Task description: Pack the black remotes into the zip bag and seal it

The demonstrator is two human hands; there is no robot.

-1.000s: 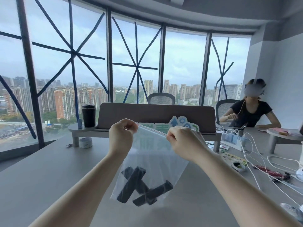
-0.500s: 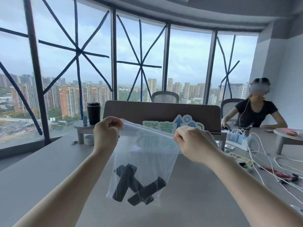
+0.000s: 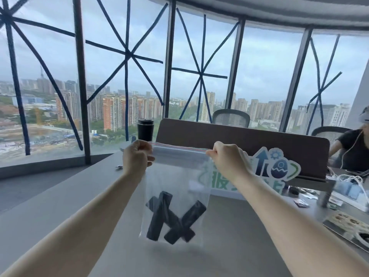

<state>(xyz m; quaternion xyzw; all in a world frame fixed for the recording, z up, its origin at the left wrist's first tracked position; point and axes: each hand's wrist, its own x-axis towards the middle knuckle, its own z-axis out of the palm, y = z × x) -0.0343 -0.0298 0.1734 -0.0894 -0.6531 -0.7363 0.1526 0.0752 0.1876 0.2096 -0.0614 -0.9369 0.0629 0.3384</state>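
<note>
A clear zip bag (image 3: 177,176) hangs in the air above the grey table (image 3: 60,206). My left hand (image 3: 137,156) pinches its top left corner and my right hand (image 3: 227,158) pinches its top right corner. The red zip strip (image 3: 179,147) is stretched straight between the two hands. Three black remotes (image 3: 171,218) lie crossed over each other at the bottom of the bag.
A brown desk divider (image 3: 239,134) with a blue and green sign (image 3: 275,166) stands behind the bag. A black tumbler (image 3: 145,129) sits at the back left. White cables, boxes and papers (image 3: 347,196) crowd the right side. A seated person (image 3: 353,148) is at the far right.
The view has turned left and come closer. My hands have pulled apart, and the bag's top now runs taut and level between them.
</note>
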